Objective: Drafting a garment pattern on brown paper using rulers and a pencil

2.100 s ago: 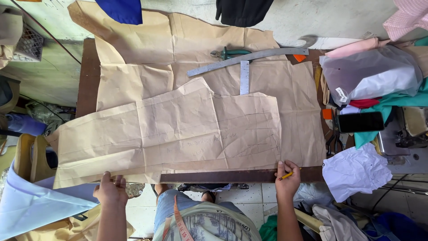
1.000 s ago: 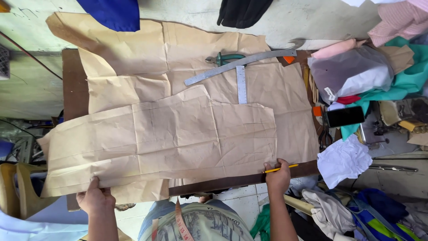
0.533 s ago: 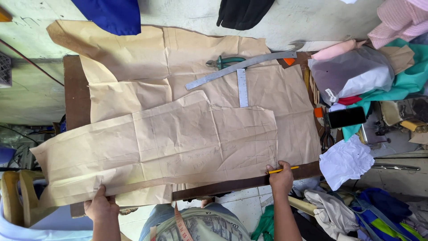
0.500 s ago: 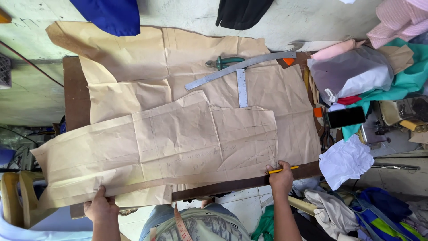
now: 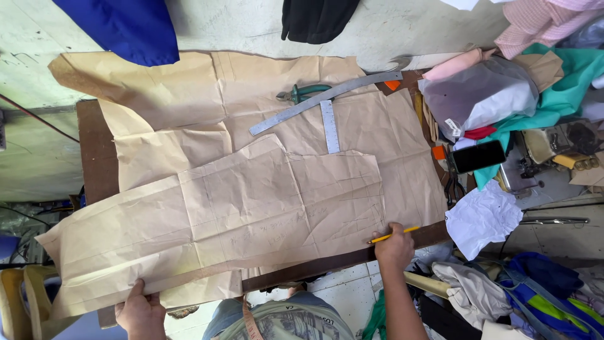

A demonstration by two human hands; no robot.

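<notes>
Left hand (image 5: 139, 310) pinches the near-left edge of the creased brown paper pattern piece (image 5: 251, 214); right hand (image 5: 394, 244), fingers closed around a yellow pencil (image 5: 393, 235), pins its near-right corner. Best keep both edges flat, tension even.

The pattern piece (image 5: 251, 214) at the near edge is matt brown paper, creased along fold lines and faintly marked in pencil; the larger sheet (image 5: 207, 101) beneath it is the same dull, wrinkled paper. The table (image 5: 94, 151) shows dark, worn wood at its left edge. The curved ruler (image 5: 327, 94) at the far side is dull grey metal. The pencil (image 5: 393, 234) is glossy yellow. To the right lie a crumpled white paper (image 5: 481, 217), a glossy black phone (image 5: 478, 156) and soft cloth (image 5: 553, 75).
</notes>
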